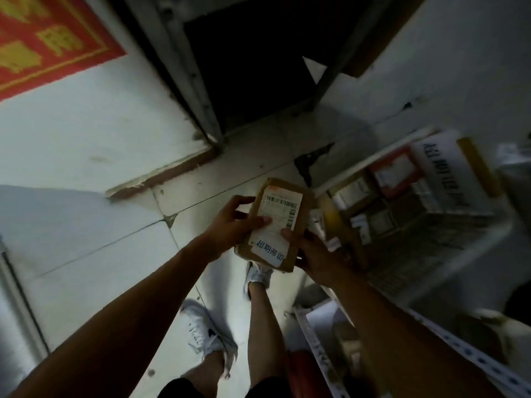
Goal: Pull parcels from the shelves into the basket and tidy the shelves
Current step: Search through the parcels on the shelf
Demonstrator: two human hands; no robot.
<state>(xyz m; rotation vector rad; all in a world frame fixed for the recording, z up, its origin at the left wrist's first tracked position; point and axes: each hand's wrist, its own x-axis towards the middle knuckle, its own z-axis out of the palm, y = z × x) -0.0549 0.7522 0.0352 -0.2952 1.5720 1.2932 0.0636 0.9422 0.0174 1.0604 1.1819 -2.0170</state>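
You stand on a pale tiled floor (pixel 218 179) in white trainers (pixel 207 334), one foot ahead of the other. To your right a white metal shelf (pixel 459 349) carries a white basket (pixel 448 239) packed with small boxes (pixel 393 170). A lower shelf level (pixel 313 340) holds more parcels, too dim to tell apart.

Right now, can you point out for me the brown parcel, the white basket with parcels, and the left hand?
brown parcel (pixel 280 209): head view, on its white shipping label.
white basket (pixel 448 231): head view, on its mesh side wall.
left hand (pixel 230 228): head view, on the back of the hand.
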